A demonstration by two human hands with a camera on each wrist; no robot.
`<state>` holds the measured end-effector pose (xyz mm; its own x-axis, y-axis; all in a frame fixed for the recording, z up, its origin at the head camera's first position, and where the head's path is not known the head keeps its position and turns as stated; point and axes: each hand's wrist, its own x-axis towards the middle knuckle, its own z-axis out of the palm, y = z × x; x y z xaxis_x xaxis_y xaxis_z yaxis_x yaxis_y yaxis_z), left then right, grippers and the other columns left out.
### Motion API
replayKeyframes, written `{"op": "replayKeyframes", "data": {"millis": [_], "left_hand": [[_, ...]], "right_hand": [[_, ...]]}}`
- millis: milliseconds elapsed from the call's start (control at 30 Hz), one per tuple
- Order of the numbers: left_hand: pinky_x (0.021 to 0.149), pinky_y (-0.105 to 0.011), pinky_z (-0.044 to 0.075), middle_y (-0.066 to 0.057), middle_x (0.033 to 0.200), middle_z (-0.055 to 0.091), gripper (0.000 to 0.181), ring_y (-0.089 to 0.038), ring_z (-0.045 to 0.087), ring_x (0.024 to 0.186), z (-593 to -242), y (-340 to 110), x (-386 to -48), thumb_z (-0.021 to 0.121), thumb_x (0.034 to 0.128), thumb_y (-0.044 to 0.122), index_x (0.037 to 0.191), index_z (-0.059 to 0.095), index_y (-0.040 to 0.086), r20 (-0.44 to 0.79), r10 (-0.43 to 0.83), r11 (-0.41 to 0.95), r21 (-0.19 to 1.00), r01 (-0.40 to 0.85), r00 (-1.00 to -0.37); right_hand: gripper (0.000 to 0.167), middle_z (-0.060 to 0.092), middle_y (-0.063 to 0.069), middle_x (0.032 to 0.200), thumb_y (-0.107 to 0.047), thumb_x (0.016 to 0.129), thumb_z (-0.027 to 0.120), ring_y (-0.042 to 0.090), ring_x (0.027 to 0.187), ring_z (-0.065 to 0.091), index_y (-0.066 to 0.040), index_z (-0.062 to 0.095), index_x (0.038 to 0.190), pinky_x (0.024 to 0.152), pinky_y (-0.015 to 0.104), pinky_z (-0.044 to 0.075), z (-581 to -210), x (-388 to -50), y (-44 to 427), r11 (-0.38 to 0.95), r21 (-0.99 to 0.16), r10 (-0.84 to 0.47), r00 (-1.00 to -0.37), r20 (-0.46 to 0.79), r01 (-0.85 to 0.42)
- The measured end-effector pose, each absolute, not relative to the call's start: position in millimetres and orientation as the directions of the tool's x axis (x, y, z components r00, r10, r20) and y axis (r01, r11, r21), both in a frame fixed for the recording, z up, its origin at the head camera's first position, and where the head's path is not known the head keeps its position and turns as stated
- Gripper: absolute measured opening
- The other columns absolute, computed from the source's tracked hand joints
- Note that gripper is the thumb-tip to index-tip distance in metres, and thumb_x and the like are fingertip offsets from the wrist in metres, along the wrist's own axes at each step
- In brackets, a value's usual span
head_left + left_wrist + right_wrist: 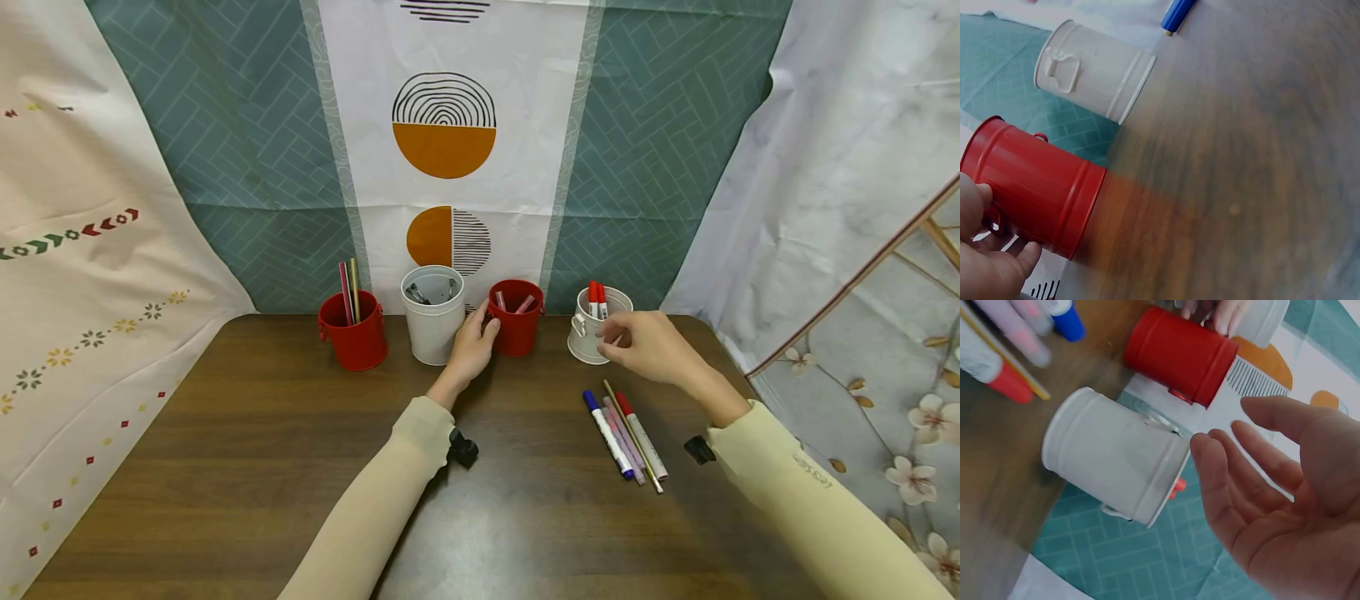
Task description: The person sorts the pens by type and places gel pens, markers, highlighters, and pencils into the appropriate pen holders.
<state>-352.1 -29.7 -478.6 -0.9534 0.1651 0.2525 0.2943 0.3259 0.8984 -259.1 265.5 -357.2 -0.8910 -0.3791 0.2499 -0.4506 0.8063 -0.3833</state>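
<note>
My left hand [470, 347] holds the side of a red bucket [517, 333], the thumb on its front near a small side handle [994, 219]. Two pinkish pens [525, 304] stick up inside that bucket. To the right, a small white bucket [588, 346] contains two red-capped markers [597, 300]. Beside its rim hovers my right hand [647, 343], fingers loosely bent and apart, with nothing between them. Below that hand lie a blue-capped marker [609, 437], pink and purple pens [626, 442], a gold pencil [633, 433] and a red-capped marker [645, 442].
Left of my left hand stands a taller white bucket [433, 329] with dark small items inside. Another red bucket [356, 343], holding several pencils [349, 292], is farther left. Patterned cloth [637, 167] hangs behind the brown table [247, 450].
</note>
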Motion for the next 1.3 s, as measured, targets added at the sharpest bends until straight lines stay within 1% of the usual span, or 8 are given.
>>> {"op": "replayKeyframes", "data": {"millis": [100,233,367,500,633,900,1133,1300], "left_hand": [[0.129,-0.047,0.028,-0.015,0.169,0.038,0.058,-0.03,0.035,0.157,-478.3,-30.4,-352.2,0.05,0.1136,0.022,0.167,0.033,0.009,0.25,0.163,0.328,0.899,0.291,-0.954],[0.129,-0.047,0.028,-0.015,0.169,0.039,0.058,-0.03,0.035,0.157,-478.0,-30.0,-352.1,0.05,0.1135,0.022,0.167,0.034,0.009,0.251,0.159,0.332,0.897,0.291,-0.955],[0.129,-0.046,0.028,-0.014,0.169,0.038,0.058,-0.03,0.035,0.157,-478.2,-28.6,-351.4,0.051,0.1135,0.022,0.167,0.033,0.009,0.25,0.167,0.33,0.898,0.293,-0.954],[0.129,-0.047,0.029,-0.015,0.169,0.039,0.058,-0.03,0.035,0.157,-477.0,-28.1,-350.8,0.051,0.1132,0.021,0.167,0.033,0.008,0.254,0.169,0.312,0.902,0.297,-0.952],[0.129,-0.047,0.029,-0.015,0.169,0.038,0.058,-0.03,0.035,0.157,-476.5,-28.6,-351.1,0.051,0.1133,0.021,0.167,0.033,0.008,0.252,0.164,0.314,0.903,0.293,-0.954],[0.129,-0.046,0.029,-0.015,0.168,0.039,0.058,-0.03,0.035,0.156,-477.4,-29.4,-351.7,0.051,0.1134,0.021,0.167,0.033,0.009,0.249,0.163,0.323,0.901,0.29,-0.955],[0.129,-0.047,0.028,-0.015,0.169,0.039,0.058,-0.03,0.035,0.157,-476.5,-29.0,-350.3,0.051,0.1133,0.022,0.167,0.033,0.009,0.245,0.163,0.326,0.901,0.287,-0.956],[0.129,-0.048,0.028,-0.015,0.168,0.039,0.058,-0.031,0.035,0.156,-476.3,-29.3,-349.6,0.051,0.1133,0.022,0.167,0.034,0.01,0.244,0.159,0.329,0.9,0.284,-0.957]], "right_hand": [[0.016,0.077,-0.002,0.084,-0.012,0.091,0.078,0.015,0.077,0.07,-0.004,0.078,0.106,0.074,0.038,0.056,-363.2,-246.9,268.5,0.817,-0.382,-0.366,-0.9,0.235,-0.432],[0.017,0.076,-0.004,0.083,-0.013,0.09,0.08,0.013,0.076,0.069,-0.005,0.077,0.104,0.073,0.037,0.056,-373.3,-233.3,269.3,0.819,-0.394,-0.365,-0.908,0.207,-0.418],[0.016,0.073,-0.005,0.081,-0.012,0.088,0.084,0.009,0.073,0.065,-0.004,0.077,0.1,0.065,0.033,0.054,-388.8,-220.9,269.8,0.831,-0.367,-0.374,-0.908,0.188,-0.418],[0.013,0.066,-0.003,0.074,-0.009,0.086,0.084,0.009,0.067,0.056,-0.004,0.077,0.095,0.056,0.028,0.047,-406.4,-212.0,268.6,0.842,-0.327,-0.389,-0.903,0.184,-0.43],[0.012,0.058,-0.001,0.07,-0.008,0.085,0.084,0.01,0.063,0.049,-0.005,0.076,0.093,0.052,0.027,0.041,-422.6,-206.8,265.3,0.846,-0.316,-0.4,-0.903,0.155,-0.429],[0.015,0.06,-0.004,0.071,-0.013,0.084,0.088,0.01,0.065,0.054,-0.008,0.074,0.089,0.055,0.028,0.048,-441.5,-203.8,255.8,0.868,-0.314,-0.376,-0.923,0.088,-0.384],[0.014,0.056,-0.008,0.062,-0.012,0.086,0.087,0.007,0.053,0.052,-0.009,0.074,0.09,0.045,0.024,0.045,-449.5,-201.9,247.9,0.859,-0.362,-0.369,-0.928,0.052,-0.362],[0.012,0.056,-0.009,0.06,-0.011,0.087,0.086,0.006,0.051,0.052,-0.01,0.074,0.089,0.045,0.023,0.045,-450.0,-202.0,244.5,0.854,-0.381,-0.37,-0.928,0.034,-0.354]]}}
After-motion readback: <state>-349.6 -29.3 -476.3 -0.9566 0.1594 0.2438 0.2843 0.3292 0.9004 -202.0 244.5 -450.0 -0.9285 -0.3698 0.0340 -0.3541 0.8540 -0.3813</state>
